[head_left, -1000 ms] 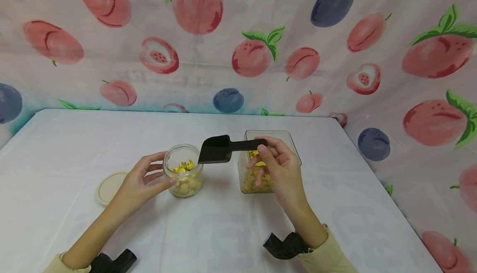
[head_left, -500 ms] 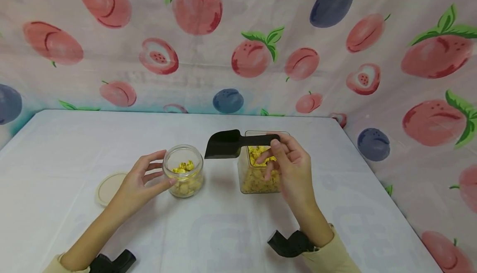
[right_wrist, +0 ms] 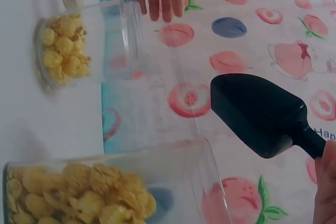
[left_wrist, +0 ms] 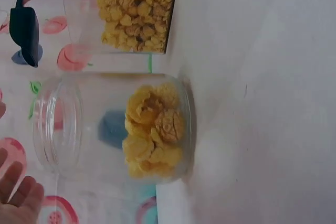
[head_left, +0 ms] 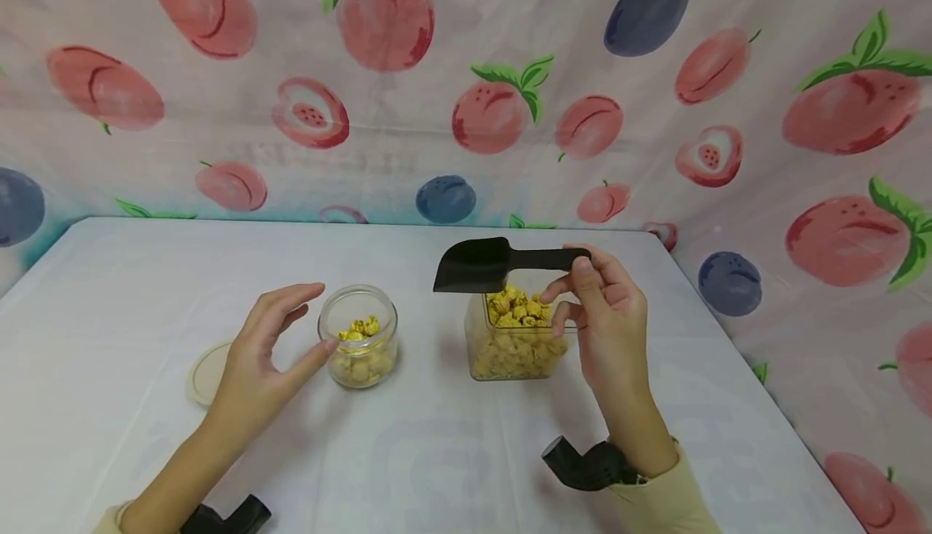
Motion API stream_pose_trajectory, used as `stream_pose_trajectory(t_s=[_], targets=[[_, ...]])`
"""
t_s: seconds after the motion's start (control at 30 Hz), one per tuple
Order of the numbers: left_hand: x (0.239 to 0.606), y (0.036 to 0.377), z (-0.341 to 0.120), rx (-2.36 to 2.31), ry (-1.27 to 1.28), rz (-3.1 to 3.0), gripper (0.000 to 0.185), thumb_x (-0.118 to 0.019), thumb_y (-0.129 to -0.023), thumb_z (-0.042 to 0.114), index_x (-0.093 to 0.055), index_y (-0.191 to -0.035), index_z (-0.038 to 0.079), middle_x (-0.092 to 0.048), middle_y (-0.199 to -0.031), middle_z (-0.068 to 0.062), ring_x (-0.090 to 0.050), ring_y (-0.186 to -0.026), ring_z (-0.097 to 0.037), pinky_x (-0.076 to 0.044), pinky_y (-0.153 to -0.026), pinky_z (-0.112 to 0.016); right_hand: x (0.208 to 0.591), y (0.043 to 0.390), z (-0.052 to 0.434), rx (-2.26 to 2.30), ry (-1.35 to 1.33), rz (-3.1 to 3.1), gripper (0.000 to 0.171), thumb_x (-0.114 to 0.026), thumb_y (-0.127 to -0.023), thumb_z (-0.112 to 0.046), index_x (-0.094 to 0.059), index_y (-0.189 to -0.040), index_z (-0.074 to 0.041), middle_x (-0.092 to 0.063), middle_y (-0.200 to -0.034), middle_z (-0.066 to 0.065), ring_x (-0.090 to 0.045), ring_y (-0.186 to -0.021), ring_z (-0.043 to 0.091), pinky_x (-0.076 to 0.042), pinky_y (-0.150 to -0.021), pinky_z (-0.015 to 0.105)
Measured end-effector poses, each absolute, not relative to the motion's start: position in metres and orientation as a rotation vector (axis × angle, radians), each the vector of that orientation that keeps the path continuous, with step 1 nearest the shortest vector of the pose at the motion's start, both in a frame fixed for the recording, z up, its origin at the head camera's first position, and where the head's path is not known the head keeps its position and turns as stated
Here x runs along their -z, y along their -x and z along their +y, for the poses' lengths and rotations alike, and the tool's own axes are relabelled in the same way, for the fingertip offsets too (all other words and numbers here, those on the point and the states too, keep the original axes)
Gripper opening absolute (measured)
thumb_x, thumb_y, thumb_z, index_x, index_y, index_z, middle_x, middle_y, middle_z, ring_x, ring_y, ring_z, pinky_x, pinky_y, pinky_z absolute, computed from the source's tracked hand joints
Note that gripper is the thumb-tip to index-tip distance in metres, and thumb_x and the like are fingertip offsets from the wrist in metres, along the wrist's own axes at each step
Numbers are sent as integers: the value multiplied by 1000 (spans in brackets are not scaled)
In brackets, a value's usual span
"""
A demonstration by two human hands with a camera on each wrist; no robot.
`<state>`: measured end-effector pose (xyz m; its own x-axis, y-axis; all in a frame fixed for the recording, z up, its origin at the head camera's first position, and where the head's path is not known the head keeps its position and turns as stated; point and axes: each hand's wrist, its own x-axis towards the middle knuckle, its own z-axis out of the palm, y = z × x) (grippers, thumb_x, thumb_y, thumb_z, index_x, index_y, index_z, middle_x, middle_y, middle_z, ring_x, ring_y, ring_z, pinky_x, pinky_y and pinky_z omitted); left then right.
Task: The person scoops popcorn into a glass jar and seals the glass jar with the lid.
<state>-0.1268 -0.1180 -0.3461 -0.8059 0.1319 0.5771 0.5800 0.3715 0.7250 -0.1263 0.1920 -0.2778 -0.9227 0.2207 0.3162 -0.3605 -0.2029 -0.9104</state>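
A black scoop (head_left: 476, 265) is held level by its handle in my right hand (head_left: 607, 315), above the square clear container (head_left: 513, 356) of yellow popcorn (head_left: 517, 307). The right wrist view shows no popcorn on the visible part of the scoop (right_wrist: 257, 114). To the left stands a round glass jar (head_left: 358, 307), upright, with popcorn (left_wrist: 155, 129) in its lower part. Beside the jar my left hand (head_left: 273, 348) is raised with its fingers spread loosely, holding nothing. In the left wrist view its fingertips lie apart from the jar's rim.
A cream round lid (head_left: 207, 372) lies on the white tablecloth (head_left: 422, 453), partly hidden behind my left hand. A fruit-printed cloth (head_left: 408, 129) hangs behind the table and along its right side.
My right hand has moved right and up with the scoop, from near the jar to above the square container. The left hand has let go of the jar and drawn slightly away.
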Motion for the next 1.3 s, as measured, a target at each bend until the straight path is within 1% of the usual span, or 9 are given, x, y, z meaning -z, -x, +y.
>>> stream_pose_trajectory(t_s=[0.2,0.33,0.43,0.63,0.73,0.83,0.93,1.07,1.3], targets=[[341,120,-105,1383,696,-2140,60,-71,-71,-10,-55,-126,6,-53,-125,-6,-45,-122,-9,-34,-105,-16,273,127,203,-2174,-163,-1636,25,-52,-94,-11,-54,-113,6,-67,-84,5,-62,-61,15,-46,-38,21],[339,121,-93,1378,791,-2102,58,-70,-71,-9,-55,-125,5,-53,-125,-8,-47,-121,-12,-34,-106,-18,270,128,209,-2144,-159,-1612,24,-53,-94,-11,-55,-111,6,-66,-85,6,-62,-61,16,-46,-38,21],[337,120,-83,1399,839,-2122,56,-70,-73,-7,-54,-126,6,-52,-126,-7,-46,-122,-13,-34,-106,-17,269,128,214,-2130,-177,-1584,20,-53,-94,-9,-57,-107,5,-66,-85,7,-62,-62,17,-46,-38,22],[335,120,-61,1444,877,-2221,53,-71,-79,3,-54,-128,14,-51,-129,0,-46,-122,-14,-36,-105,-17,266,130,222,-2100,-144,-1547,15,-54,-93,-9,-59,-102,2,-65,-85,8,-62,-61,17,-46,-38,21],[336,121,-49,1523,895,-2260,53,-70,-82,7,-52,-131,17,-49,-133,3,-46,-124,-14,-38,-105,-22,265,130,226,-2070,-134,-1535,17,-55,-92,-10,-59,-103,2,-64,-84,8,-62,-61,17,-46,-38,21],[335,124,-38,1645,885,-2293,57,-70,-83,9,-48,-134,18,-47,-135,3,-46,-123,-14,-41,-104,-27,264,130,231,-2027,-175,-1538,21,-55,-92,-9,-58,-108,5,-62,-85,10,-63,-61,18,-47,-39,21],[336,128,-28,1755,871,-2302,59,-69,-83,9,-44,-136,16,-46,-136,0,-47,-122,-16,-44,-102,-31,264,130,235,-1986,-222,-1543,24,-55,-92,-7,-57,-111,7,-61,-87,11,-63,-61,19,-47,-39,22],[337,134,-17,1845,843,-2319,60,-70,-82,8,-45,-136,15,-46,-136,-4,-48,-122,-20,-45,-101,-32,264,130,239,-1914,-262,-1571,25,-53,-93,-4,-56,-113,10,-60,-92,11,-64,-63,19,-48,-40,21],[338,144,-1,2005,773,-2349,56,-68,-84,8,-47,-135,11,-44,-135,-8,-48,-121,-26,-47,-99,-35,265,129,242,-1789,-290,-1677,23,-54,-92,-1,-58,-113,7,-61,-89,8,-63,-66,16,-49,-42,19]])
